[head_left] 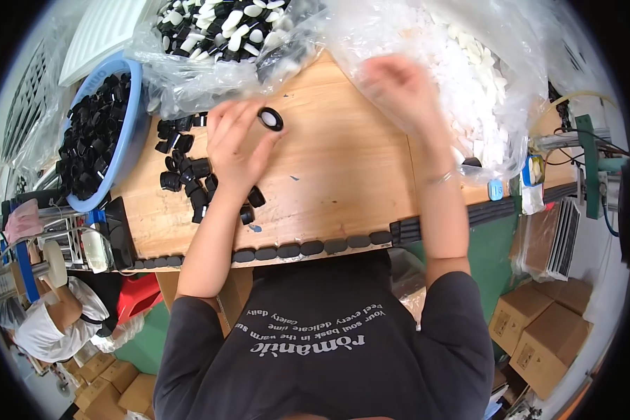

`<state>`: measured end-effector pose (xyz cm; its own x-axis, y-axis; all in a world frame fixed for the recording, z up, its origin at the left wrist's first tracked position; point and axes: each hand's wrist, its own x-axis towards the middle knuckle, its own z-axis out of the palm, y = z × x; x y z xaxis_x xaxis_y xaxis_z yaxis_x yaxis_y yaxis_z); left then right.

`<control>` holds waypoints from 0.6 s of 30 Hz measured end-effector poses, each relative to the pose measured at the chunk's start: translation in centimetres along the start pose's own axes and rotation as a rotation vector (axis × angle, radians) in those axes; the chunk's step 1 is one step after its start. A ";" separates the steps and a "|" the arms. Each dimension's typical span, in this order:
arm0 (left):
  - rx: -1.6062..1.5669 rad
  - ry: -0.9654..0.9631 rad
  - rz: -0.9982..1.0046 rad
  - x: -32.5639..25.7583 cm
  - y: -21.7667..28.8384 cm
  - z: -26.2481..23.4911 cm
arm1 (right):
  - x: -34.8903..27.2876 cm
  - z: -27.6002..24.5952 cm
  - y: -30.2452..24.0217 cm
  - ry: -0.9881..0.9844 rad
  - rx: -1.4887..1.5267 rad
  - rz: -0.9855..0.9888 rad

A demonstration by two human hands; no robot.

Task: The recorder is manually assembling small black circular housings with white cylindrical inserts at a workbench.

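Observation:
My left hand point(236, 143) holds a small black round cap point(271, 119) with a white insert at its fingertips, above the wooden table point(329, 182). Several loose black caps point(189, 175) lie on the table just left of and under that hand. My right hand point(399, 87) is blurred and reaches toward a clear plastic bag of white pieces point(469, 63) at the back right; whether it holds anything cannot be seen.
A blue basin point(122, 164) full of black caps stands at the left. A clear bag of black and white caps point(224, 35) lies at the back. Cardboard boxes point(546, 336) sit on the floor at right. Another person point(49, 322) is at lower left.

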<state>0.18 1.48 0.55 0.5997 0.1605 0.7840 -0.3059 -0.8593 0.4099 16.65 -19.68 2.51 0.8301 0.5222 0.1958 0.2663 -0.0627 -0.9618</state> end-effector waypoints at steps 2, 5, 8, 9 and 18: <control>-0.046 0.021 -0.102 0.2 -0.1 -0.5 | 3.7 -6.0 1.5 0.324 -0.558 -0.106; -0.139 -0.001 -0.081 1.0 0.5 -0.4 | 6.0 -14.6 6.9 0.106 -1.119 -0.287; -0.193 0.026 -0.070 0.4 0.0 -0.1 | 7.0 -15.3 7.9 -0.136 -1.159 -0.162; -0.198 0.029 -0.062 0.3 0.2 -0.1 | 6.6 -15.1 7.5 -0.222 -1.146 -0.035; -0.044 0.077 0.019 0.1 0.3 0.4 | 1.9 -2.9 1.1 0.063 -0.147 -0.126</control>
<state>0.47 1.03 0.60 0.5357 0.1827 0.8244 -0.3500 -0.8404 0.4137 19.96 -21.21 2.42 0.8136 0.4796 0.3287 0.4348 -0.1266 -0.8916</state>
